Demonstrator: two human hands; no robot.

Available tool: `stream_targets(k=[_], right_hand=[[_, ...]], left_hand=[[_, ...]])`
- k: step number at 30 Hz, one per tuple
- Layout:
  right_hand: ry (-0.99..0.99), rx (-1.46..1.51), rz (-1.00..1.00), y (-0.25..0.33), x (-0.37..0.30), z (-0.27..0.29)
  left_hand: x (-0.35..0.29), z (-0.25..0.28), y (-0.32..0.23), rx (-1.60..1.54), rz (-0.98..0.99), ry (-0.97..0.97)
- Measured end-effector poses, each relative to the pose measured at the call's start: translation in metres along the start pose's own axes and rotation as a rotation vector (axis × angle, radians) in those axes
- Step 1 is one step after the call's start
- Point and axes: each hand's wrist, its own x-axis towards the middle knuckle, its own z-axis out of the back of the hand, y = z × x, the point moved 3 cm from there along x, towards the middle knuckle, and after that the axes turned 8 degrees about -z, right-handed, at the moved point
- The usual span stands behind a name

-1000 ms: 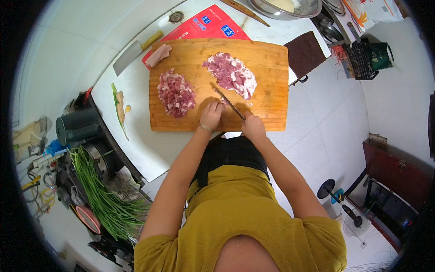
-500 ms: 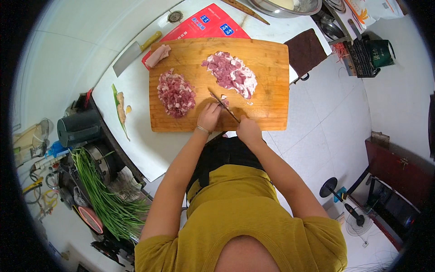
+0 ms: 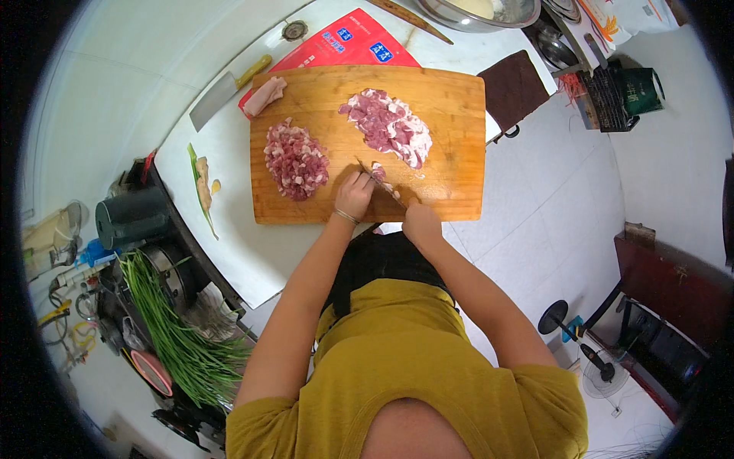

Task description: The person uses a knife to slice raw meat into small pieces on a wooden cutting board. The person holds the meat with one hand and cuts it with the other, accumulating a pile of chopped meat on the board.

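On the wooden cutting board [image 3: 451, 153], my right hand [image 3: 421, 222] is closed around the handle of a kitchen knife [image 3: 383, 187]. The blade slants up to the left, among small meat pieces [image 3: 379, 170]. Close against the blade's left side is my left hand [image 3: 354, 196], fingers curled down on meat that they mostly hide. Diced pink meat [image 3: 296, 161] lies in a heap left of my hands. Beyond the blade is a pile of sliced meat [image 3: 387, 127] with white fat. A pale pink slab [image 3: 265, 96] rests at the board's far left corner.
A cleaver [image 3: 214, 101] with a yellow handle lies left of the board, near ginger and a green onion [image 3: 200, 187]. Beneath the board's far edge is a red sheet [image 3: 352, 46]. A metal bowl [image 3: 520, 14] stands at the far right; long green leaves [image 3: 180, 336] hang at the left.
The knife blade has shifted slightly, and my hands stay close to the same spot. The meat heaps look unchanged.
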Motion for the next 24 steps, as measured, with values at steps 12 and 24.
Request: stream_targets(k=[12,24], right_hand=[[-0.024,0.016,0.029,0.004,0.009,-0.002],[-0.114,0.104,0.138,0.015,0.018,0.022]], left_hand=[[-0.006,0.002,0.003,-0.025,0.039,0.053],[-0.007,0.009,0.002,-0.084,0.052,-0.040]])
